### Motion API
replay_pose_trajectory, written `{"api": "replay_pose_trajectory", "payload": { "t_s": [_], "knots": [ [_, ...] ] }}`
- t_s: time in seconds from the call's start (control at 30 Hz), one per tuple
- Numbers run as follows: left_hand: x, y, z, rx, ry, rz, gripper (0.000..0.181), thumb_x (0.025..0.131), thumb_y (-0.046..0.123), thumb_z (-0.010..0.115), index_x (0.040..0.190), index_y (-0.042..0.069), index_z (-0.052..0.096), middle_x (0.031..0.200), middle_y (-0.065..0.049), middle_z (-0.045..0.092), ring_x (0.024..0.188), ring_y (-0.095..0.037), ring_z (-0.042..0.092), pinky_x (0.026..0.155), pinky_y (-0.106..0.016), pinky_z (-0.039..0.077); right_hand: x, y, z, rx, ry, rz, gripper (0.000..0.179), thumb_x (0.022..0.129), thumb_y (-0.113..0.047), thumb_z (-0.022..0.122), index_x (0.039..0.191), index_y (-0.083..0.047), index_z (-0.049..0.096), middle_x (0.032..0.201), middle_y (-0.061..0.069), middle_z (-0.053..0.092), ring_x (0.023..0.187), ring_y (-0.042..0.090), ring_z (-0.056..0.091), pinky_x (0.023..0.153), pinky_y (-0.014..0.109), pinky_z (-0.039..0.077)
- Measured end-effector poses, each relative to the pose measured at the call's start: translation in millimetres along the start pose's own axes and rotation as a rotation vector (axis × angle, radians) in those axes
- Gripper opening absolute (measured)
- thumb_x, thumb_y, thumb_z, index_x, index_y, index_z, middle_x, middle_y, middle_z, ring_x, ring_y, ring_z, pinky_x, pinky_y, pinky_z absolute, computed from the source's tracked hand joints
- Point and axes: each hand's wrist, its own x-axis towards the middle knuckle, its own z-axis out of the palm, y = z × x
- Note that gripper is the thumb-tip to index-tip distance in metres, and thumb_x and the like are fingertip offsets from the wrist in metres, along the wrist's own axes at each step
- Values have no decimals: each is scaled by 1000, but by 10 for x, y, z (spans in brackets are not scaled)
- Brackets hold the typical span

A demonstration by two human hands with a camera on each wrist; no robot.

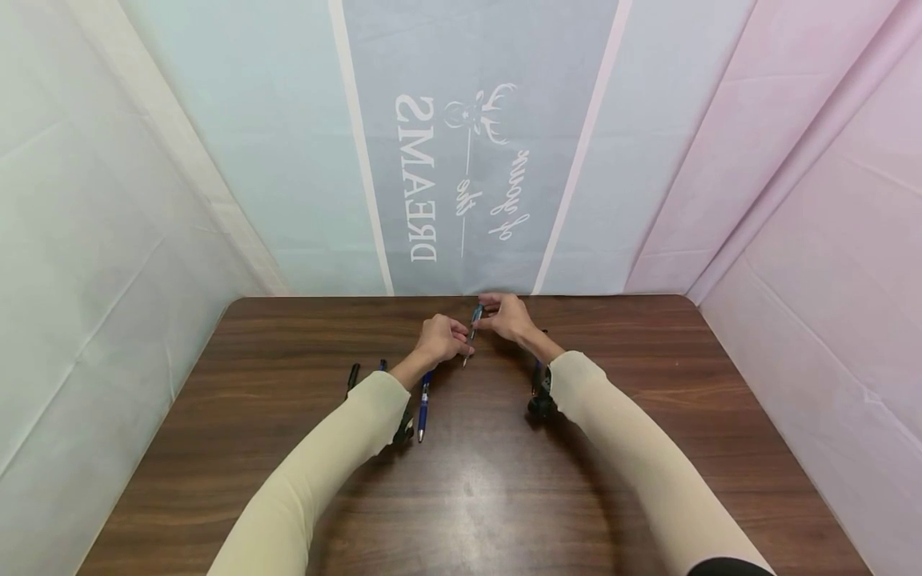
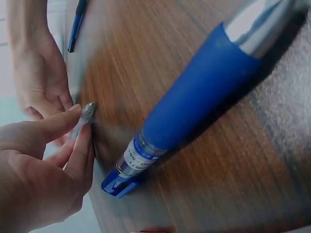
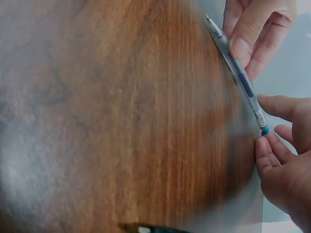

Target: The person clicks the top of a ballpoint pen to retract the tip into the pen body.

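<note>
The left hand [image 1: 441, 339] is pinching a clear pen [image 3: 239, 73] near its metal tip, thumb on one side and fingers on the other. The right hand [image 1: 508, 318] is reaching in at the pen's blue-green end, its thumb and fingertips lying close around it; whether it is gripping or only touching, one cannot tell. The pen is slanting between the two hands near the far edge of the brown table [image 1: 468, 512], its tip pointing back towards the person.

A blue pen [image 1: 423, 408] is lying on the table just beside the left wrist. A black pen [image 1: 353, 376] is showing on the other side of that forearm, which is partly hiding it. Pale sleeves [image 1: 627, 440] are covering both forearms. Beyond the table, a cloth [image 1: 302, 160] is hanging, bearing mirrored white lettering and a deer's head.
</note>
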Motion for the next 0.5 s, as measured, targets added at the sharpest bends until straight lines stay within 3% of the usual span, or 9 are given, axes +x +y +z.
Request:
{"api": "replay_pose_trajectory", "payload": {
  "t_s": [0.23,0.5],
  "knots": [
    [-8,-6,-4,-68,-16,13,33,80,0,91,111,-3,79,93,-11,81,86,-18,75,74,-24,57,5,2,40,142,53,15,52,89,2,82,138,5,65,136,22,69,121,36,69,101,38,59],
    [-17,-11,-11,-98,-23,14,32,80,-3,89,111,-5,79,93,-12,80,81,-15,73,70,-21,55,10,-32,84,198,118,34,47,88,4,83,133,4,69,130,21,72,116,34,73,92,32,62]
  ]
}}
